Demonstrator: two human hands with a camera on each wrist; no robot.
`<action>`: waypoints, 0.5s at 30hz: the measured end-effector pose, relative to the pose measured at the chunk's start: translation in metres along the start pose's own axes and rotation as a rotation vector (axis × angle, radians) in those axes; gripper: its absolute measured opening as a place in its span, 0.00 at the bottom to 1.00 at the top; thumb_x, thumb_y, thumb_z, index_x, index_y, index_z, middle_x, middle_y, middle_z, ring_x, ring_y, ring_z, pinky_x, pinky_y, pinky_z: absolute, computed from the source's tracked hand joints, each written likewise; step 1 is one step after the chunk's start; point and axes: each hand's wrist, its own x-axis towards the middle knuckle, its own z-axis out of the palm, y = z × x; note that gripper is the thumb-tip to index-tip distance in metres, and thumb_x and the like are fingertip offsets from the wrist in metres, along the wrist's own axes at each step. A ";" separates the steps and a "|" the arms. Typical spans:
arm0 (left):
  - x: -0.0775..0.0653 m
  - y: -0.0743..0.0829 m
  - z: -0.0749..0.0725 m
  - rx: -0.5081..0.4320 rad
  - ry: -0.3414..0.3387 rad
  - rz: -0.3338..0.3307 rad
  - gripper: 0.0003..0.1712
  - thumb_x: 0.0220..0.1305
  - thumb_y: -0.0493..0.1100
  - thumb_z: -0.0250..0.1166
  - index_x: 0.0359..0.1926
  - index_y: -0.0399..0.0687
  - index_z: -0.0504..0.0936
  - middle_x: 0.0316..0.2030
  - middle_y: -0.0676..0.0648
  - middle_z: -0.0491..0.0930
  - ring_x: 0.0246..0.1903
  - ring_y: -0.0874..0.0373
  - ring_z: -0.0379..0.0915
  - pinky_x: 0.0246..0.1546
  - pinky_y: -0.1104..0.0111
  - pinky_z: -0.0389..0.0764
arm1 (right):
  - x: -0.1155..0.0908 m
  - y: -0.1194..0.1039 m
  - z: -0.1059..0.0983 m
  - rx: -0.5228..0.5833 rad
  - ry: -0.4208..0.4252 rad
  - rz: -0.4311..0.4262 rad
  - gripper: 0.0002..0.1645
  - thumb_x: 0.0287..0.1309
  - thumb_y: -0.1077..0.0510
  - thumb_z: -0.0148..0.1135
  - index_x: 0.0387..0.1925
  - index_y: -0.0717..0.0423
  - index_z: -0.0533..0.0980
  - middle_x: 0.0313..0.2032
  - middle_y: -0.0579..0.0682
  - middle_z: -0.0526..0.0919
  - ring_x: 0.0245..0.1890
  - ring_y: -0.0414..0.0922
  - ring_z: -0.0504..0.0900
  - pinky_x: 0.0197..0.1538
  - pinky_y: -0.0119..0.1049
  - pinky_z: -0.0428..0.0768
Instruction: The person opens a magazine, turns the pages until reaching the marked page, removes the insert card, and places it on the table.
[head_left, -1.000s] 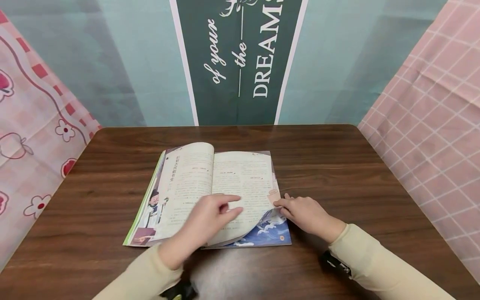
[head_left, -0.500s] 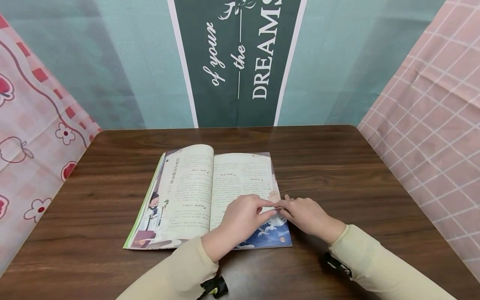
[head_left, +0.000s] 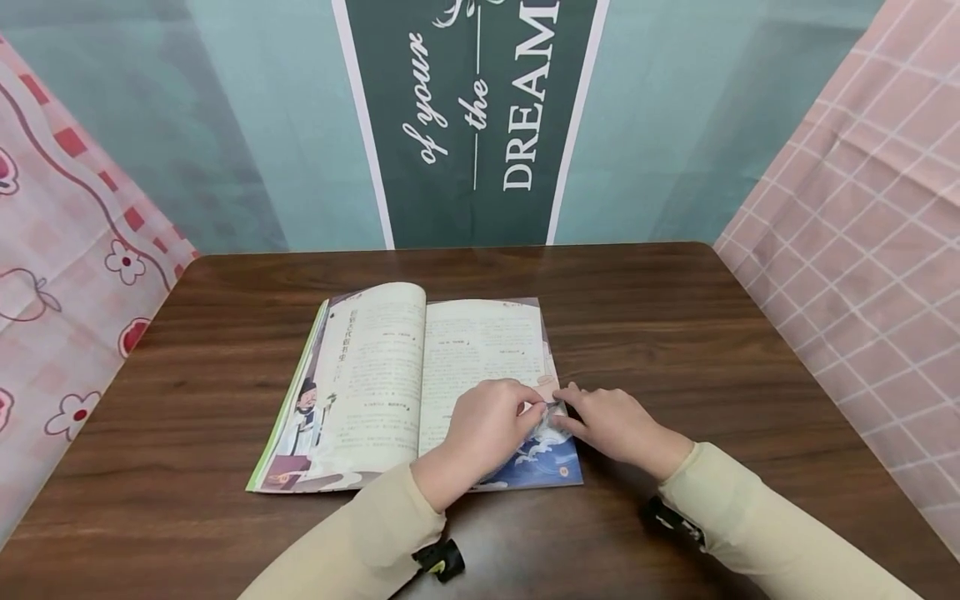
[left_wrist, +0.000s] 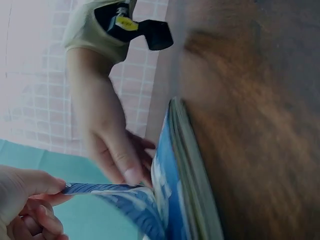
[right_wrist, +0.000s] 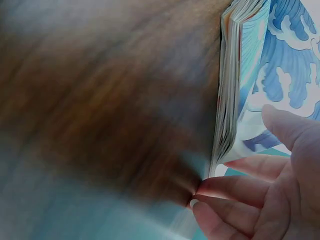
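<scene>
An open illustrated book [head_left: 382, 375] lies on the table, its right side showing a blue wave picture [head_left: 551, 471] below the text. My left hand [head_left: 487, 425] reaches over the right page. In the left wrist view, the left thumb and forefinger pinch the edge of a raised page [left_wrist: 107, 189] with waves on its underside. My right hand [head_left: 618, 425] is beside the book's right edge. Its thumb and forefinger stand apart in the right wrist view, where the hand [right_wrist: 280, 185] has its other fingertips low by the page stack [right_wrist: 232, 90].
The brown wooden table [head_left: 675, 333] extends around the book. A teal cloth [head_left: 300, 125] with a dark lettered panel hangs behind. Pink patterned cloth [head_left: 75, 333] stands at the left, pink checked cloth [head_left: 862, 250] at the right. Both wrists carry black straps.
My left hand has moved right from mid-page to the page's right edge and now pinches it. The right thumb and forefinger, earlier holding the lifted page corner, have spread apart.
</scene>
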 end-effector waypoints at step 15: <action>-0.022 -0.045 -0.037 -0.067 0.159 -0.075 0.02 0.54 0.41 0.67 0.29 0.51 0.87 0.20 0.59 0.76 0.16 0.67 0.59 0.17 0.73 0.62 | -0.005 0.007 0.000 0.063 -0.069 0.053 0.55 0.54 0.37 0.60 0.69 0.67 0.50 0.12 0.48 0.69 0.13 0.41 0.67 0.24 0.39 0.70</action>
